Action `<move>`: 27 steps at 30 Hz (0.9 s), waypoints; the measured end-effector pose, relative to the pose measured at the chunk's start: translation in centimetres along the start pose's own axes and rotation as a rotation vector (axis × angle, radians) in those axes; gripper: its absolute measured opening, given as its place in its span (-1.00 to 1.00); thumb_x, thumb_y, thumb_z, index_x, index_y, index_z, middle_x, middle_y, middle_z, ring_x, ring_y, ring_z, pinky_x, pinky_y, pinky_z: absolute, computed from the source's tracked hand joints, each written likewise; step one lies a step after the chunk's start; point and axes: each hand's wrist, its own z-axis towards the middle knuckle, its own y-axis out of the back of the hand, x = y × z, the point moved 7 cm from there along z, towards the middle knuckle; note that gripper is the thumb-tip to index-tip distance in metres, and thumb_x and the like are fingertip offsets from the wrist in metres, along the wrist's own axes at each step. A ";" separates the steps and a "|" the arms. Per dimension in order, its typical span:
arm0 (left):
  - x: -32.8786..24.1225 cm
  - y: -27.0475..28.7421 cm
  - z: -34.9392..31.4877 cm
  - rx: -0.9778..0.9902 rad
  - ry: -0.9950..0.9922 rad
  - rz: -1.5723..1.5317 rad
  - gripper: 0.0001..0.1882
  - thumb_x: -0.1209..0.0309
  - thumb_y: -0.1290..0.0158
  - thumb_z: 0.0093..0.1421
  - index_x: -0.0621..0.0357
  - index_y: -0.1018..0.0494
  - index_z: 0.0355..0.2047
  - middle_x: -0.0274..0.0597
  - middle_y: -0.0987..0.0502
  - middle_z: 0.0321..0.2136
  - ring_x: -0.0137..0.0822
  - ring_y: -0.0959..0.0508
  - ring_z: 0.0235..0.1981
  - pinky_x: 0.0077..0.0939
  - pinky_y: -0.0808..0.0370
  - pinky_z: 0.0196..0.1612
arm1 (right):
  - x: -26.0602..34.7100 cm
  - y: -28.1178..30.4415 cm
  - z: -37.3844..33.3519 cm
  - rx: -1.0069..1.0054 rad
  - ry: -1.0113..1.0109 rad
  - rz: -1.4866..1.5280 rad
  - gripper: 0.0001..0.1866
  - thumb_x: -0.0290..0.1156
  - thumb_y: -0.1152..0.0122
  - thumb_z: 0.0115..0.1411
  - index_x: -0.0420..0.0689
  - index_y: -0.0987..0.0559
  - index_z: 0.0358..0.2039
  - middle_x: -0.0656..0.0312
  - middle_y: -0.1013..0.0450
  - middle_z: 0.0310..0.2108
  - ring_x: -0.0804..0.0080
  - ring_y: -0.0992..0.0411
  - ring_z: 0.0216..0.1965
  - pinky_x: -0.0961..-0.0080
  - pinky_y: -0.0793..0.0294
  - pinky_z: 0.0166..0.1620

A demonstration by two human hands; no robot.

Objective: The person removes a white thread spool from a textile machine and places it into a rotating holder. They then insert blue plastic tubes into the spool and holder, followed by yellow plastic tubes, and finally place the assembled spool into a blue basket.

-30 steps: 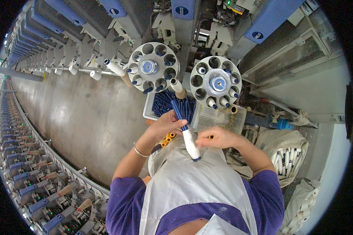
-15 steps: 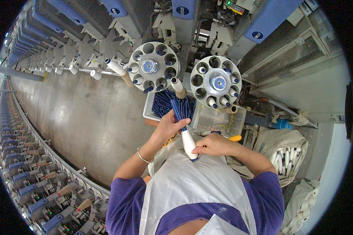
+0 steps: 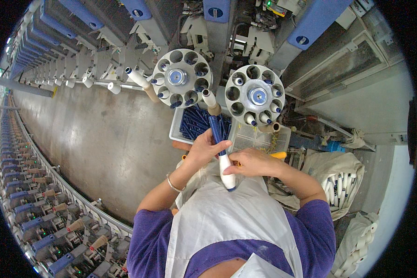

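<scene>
A yarn bobbin [image 3: 225, 164] slants in front of my apron, its bare blue tube pointing up and away and white yarn wound round its lower part. My left hand [image 3: 203, 148] is closed round the blue tube, thumb across it. On the right, my right hand [image 3: 255, 162] pinches the wound yarn between thumb and fingers. A yellow bar, perhaps a handle [image 3: 279, 155], sticks out beside the right hand; whether that hand holds it I cannot tell. Beyond the hands lies a grey bin [image 3: 174, 129] of loose blue tubes.
Two round magazines, a left one [image 3: 161, 69] and a right one [image 3: 232, 83], hold several bobbins ahead. A perforated tray [image 3: 282, 136] sits below the right one. A cloth sack [image 3: 310, 162] of white bobbins stands at right. Winding machines [image 3: 55, 222] line the left side.
The bobbin has turned more upright, its blue end shifting right. Both hands have moved slightly, the right one a little up the yarn. The yellow bar has risen slightly with it.
</scene>
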 end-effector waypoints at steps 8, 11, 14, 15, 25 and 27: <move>1.2 1.1 -1.0 -0.121 -0.023 0.055 -0.64 0.19 -0.27 0.10 0.19 -0.43 -0.32 -0.42 -0.45 -0.54 -0.64 -0.39 -0.57 -0.69 -0.37 -0.60 | 2.8 -1.4 0.0 -0.051 0.173 0.100 -0.69 -0.13 -0.12 0.24 -0.12 -0.59 -0.40 0.07 -0.52 -0.53 0.22 -0.50 -0.51 0.31 -0.44 -0.38; 1.4 0.8 -1.0 -0.135 -0.020 0.122 -0.66 0.17 -0.27 0.11 0.18 -0.44 -0.36 -0.44 -0.44 -0.55 -0.64 -0.36 -0.55 -0.68 -0.35 -0.55 | 3.6 0.8 -0.7 -0.223 0.200 0.371 -0.76 -0.23 -0.17 0.23 -0.14 -0.58 -0.43 0.18 -0.50 -0.56 0.43 -0.45 -0.54 0.43 -0.42 -0.40; 1.3 0.6 -0.8 -0.127 -0.008 0.134 -0.65 0.14 -0.26 0.12 0.16 -0.44 -0.37 -0.47 -0.40 -0.56 -0.61 -0.31 -0.50 -0.65 -0.30 -0.46 | 2.5 3.7 -1.6 -0.343 0.196 0.560 -0.82 -0.36 -0.14 0.27 -0.18 -0.58 -0.38 0.35 -0.45 -0.56 0.59 -0.37 -0.52 0.57 -0.38 -0.40; 1.5 0.9 -0.9 -0.135 0.043 0.141 -0.65 0.14 -0.25 0.13 0.16 -0.44 -0.37 -0.47 -0.40 -0.56 -0.61 -0.30 -0.50 -0.65 -0.30 -0.44 | 1.8 4.1 -1.7 -0.366 0.133 0.546 -0.83 -0.37 -0.13 0.27 -0.19 -0.59 -0.36 0.36 -0.45 -0.57 0.59 -0.37 -0.52 0.59 -0.38 -0.39; 0.0 0.5 -1.2 -0.039 0.013 0.121 -0.65 0.13 -0.21 0.16 0.17 -0.44 -0.35 -0.44 -0.43 -0.48 -0.57 -0.35 -0.43 -0.62 -0.34 -0.37 | 0.7 -0.2 1.2 -0.121 -0.022 0.042 -0.55 0.00 -0.15 0.20 -0.20 -0.57 -0.29 0.00 -0.52 -0.44 0.13 -0.51 -0.40 0.29 -0.45 -0.32; -0.3 0.9 -1.1 -0.048 0.032 0.242 -0.66 0.14 -0.18 0.20 0.18 -0.44 -0.30 -0.42 -0.44 -0.44 -0.56 -0.38 -0.39 -0.63 -0.36 -0.32 | 0.7 -0.5 1.6 -0.092 0.012 0.080 -0.61 -0.08 -0.19 0.20 -0.22 -0.56 -0.38 0.08 -0.48 -0.54 0.29 -0.45 -0.51 0.36 -0.39 -0.40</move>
